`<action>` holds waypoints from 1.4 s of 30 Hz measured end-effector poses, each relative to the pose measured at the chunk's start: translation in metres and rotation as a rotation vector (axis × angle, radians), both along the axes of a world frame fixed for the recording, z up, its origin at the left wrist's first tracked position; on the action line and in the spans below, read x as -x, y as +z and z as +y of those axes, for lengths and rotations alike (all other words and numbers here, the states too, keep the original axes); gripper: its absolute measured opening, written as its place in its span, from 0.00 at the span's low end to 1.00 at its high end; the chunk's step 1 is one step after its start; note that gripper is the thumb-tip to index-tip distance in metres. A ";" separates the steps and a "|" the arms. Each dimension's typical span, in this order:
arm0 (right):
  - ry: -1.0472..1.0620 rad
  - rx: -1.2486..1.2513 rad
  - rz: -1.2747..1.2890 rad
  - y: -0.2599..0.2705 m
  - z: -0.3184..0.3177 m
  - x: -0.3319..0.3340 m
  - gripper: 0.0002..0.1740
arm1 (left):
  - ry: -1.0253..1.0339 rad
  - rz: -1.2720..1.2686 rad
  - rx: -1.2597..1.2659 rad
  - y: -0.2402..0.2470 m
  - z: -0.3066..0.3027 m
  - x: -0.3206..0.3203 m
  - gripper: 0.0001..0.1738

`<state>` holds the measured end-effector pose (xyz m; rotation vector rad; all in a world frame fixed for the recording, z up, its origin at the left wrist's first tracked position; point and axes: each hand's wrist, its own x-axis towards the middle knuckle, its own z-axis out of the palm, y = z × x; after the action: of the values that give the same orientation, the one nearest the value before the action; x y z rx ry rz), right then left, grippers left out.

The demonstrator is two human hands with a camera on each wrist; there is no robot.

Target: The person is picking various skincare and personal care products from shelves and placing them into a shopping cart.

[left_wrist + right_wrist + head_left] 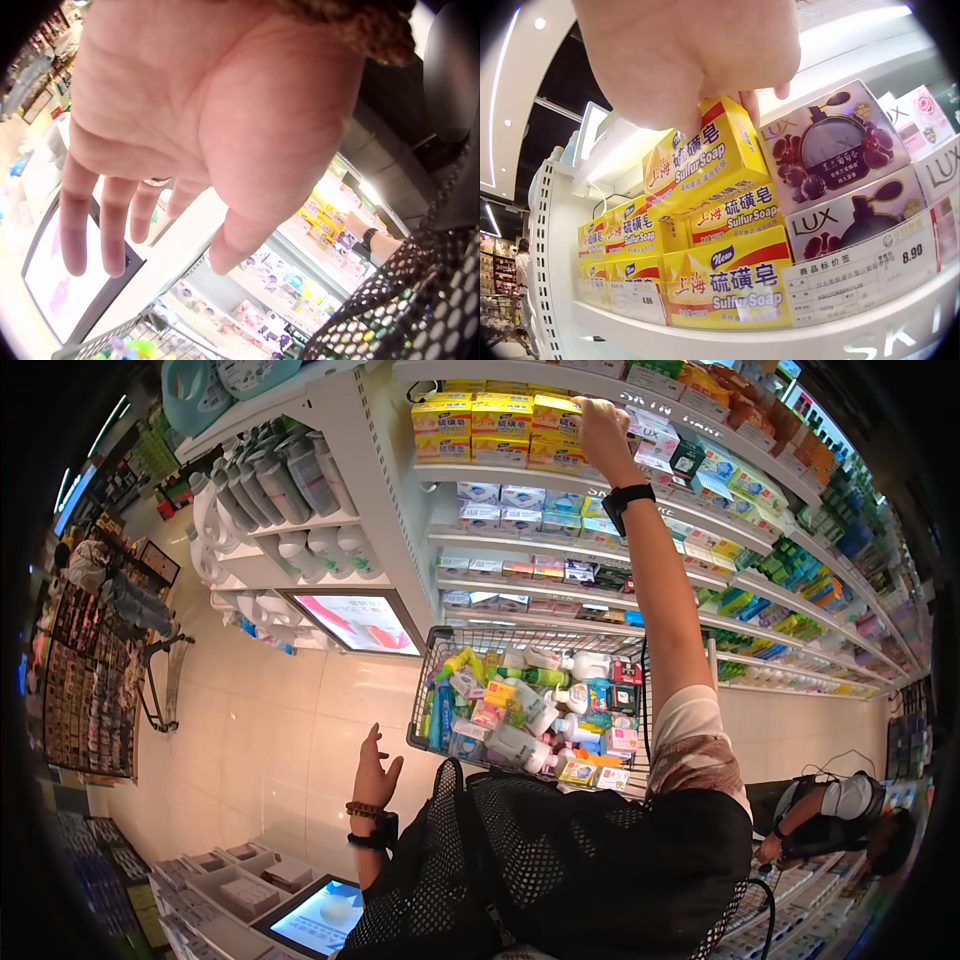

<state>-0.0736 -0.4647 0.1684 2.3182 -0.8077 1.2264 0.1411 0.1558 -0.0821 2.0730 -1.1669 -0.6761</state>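
On the upper shelf my right hand (604, 436) reaches to the yellow sulfur soap boxes (500, 422). In the right wrist view, my right hand (694, 60) grips a yellow soap box (705, 161) from above, its thumb on the near side; the box is tilted over the other yellow boxes (731, 281) in the stack. Purple LUX boxes (832, 146) stand just right of it. My left hand (374, 775) hangs in the air beside the basket, fingers extended and holding nothing; its palm (210, 97) fills the top of the left wrist view.
A wire shopping basket (425, 690) full of bottles and boxes stands in front of my body. Price tags (859, 281) line the shelf edge. Bottle shelves and a screen (358, 622) are at the left, another screen (318, 916) lower left. A person (840, 805) is at the lower right.
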 end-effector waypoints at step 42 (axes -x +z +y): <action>-0.139 -1.235 0.170 -0.486 0.334 0.044 0.25 | -0.136 -0.057 -0.174 -0.008 -0.016 0.018 0.44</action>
<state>-0.1175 -0.1305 -0.3171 3.0595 -2.0061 0.4179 0.1234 0.1396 -0.0902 2.1829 -1.3317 -0.8129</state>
